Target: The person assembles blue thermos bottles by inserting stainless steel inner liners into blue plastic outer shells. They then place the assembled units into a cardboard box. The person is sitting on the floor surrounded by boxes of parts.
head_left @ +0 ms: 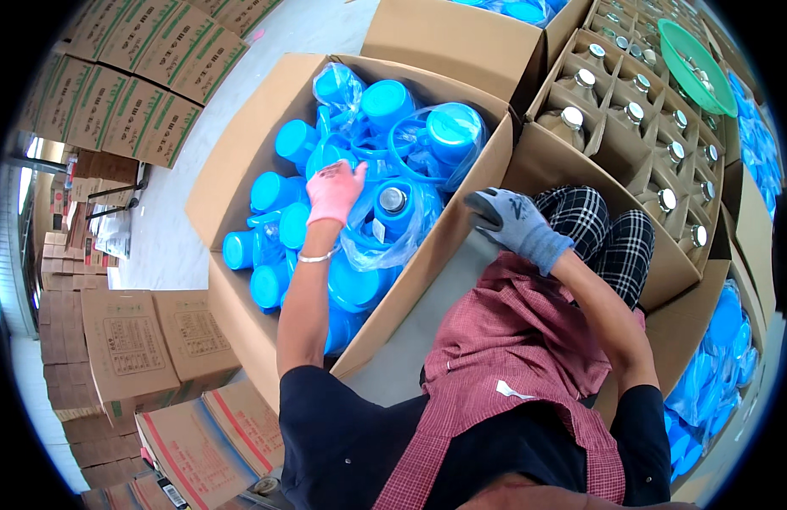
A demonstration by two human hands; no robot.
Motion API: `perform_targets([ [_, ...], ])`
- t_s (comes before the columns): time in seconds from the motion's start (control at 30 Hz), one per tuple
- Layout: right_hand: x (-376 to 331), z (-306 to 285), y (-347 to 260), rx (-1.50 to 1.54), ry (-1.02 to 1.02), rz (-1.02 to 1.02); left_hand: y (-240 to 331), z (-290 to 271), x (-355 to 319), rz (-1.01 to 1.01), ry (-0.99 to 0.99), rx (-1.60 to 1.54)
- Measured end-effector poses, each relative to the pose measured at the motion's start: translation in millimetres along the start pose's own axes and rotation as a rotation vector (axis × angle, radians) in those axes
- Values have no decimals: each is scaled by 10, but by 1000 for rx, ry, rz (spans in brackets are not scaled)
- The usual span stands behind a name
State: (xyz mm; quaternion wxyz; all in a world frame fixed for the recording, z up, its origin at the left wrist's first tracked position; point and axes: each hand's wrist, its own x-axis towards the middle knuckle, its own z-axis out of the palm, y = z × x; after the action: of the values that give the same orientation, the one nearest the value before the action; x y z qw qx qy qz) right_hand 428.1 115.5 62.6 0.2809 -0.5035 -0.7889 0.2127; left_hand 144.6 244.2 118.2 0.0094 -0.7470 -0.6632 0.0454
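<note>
A large open cardboard box (228, 183) in front of me is full of blue plastic containers (387, 102), some with handles, several in clear plastic bags. My left hand (336, 191), in a pink glove, reaches into the middle of it. The thumb stands apart from the fingers, whose tips are hidden against a blue container. Just right of the hand, a bagged blue container shows a silver cap (393, 200). My right hand (512, 223), in a grey-blue glove, is over my lap beside the box's right edge. Its fingers are curled together, with nothing visible in them.
At right, a divided carton (610, 178) holds silver-capped bottles (572, 116). A green plastic basin (699, 72) rests on the cartons behind. More blue pieces (708, 365) fill a box at lower right. Stacked cartons (126, 340) stand at left; another open box (449, 38) is ahead.
</note>
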Motion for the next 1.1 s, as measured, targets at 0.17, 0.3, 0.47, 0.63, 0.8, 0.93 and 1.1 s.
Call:
perform_targets([
  [0.17,385,150,-217,21,-37,-75,-512,283,-421,-114,-43,-43],
  [0.3,532,256,-367,49,132,-37,-419,394,-692,569,441,-49],
  [0.47,617,348,-489,-44,75,-319,-20,239,-451,-13,-117,-1537],
  [0.63,472,557,-146,-132,49,-300,-82,605,60,32,0,-839],
  [0.8,453,640,-317,-75,-17,-256,-364,1379,674,-42,-209,-479],
  [0.93,378,605,-96,-144,89,-214,379,1194,900,-140,-263,-271],
  [1.1,422,637,-218,-67,6,-183,329,980,786,-291,-226,-162],
])
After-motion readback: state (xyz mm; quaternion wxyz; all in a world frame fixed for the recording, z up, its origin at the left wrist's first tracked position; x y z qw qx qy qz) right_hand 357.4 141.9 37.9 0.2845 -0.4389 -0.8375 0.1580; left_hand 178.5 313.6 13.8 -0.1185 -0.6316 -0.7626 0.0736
